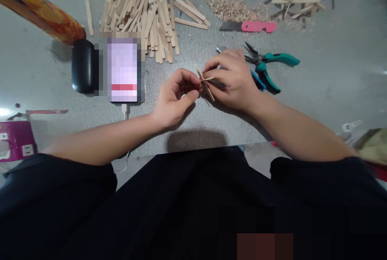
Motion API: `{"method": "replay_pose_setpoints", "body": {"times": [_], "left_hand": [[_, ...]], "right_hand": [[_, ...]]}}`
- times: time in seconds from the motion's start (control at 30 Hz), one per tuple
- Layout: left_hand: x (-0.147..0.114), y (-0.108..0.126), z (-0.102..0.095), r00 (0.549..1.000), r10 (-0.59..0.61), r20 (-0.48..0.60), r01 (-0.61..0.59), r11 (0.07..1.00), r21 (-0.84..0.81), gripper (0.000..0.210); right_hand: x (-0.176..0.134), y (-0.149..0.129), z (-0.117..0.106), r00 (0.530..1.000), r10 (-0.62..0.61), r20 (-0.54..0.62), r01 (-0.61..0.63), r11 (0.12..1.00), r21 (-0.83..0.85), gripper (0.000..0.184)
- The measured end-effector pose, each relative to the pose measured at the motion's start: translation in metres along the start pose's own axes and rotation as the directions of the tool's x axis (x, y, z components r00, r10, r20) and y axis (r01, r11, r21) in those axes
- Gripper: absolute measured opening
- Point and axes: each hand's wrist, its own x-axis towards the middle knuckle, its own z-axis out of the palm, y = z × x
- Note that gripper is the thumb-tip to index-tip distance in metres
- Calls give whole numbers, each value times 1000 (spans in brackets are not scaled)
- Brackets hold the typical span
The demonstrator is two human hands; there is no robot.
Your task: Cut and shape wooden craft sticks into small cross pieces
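Dark shirt (193,195) nearest | crossed wooden sticks (209,92) right of phone (123,68); right hand (232,74) pinches them, left hand (173,98) curls alongside, can't tell if gripping | likely light, stiff, snappable; best held near the crossing

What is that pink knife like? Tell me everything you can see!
The pink knife has a bright pink handle, which looks like plastic, with a dark spot near the blade and a notch in its lower edge. The flat, dark grey blade looks like metal, sticks out and points left. It lies flat on the grey table, just below the wood shavings. I can't tell whether they touch it. Neither hand touches it.
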Motion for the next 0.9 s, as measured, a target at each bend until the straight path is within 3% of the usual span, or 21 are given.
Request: {"method": "replay_pose_setpoints", "body": {"times": [0.17, 0.33, 0.43, 0.57, 0.73, 0.9], "left_hand": [[0, -13, -3, 997, 61, 42, -61, 998, 3, 40], [0, -28, -9, 964, 223, 147, -230, 973, 33, 43], [0, -24, -8, 957, 246, 155, -266, 956, 125, 38], [-3, -8, -3, 963, 254, 92, -269, 938, 219, 22], [-6, 4, 2, 973, 232, 17, -227, 931, 287, 31], [-7, 6, 0, 994, 102, 37, -108, 928, 356, 44]], "right_hand": [[-3, -2, 5, 997, -36, -72, 41, 997, 64, 19], [-7, -7, 5, 990, -40, -132, 52, 995, 89, 25], [-6, -16, 2, 978, -61, -199, 83, 991, 105, 21], [-5, -31, 2, 977, 53, -205, -6, 975, 223, 15], [-4, -42, 6, 958, 168, -233, -70, 923, 379, 10], [-5, -41, 7, 956, 164, -243, -108, 968, 227, 15]]}}
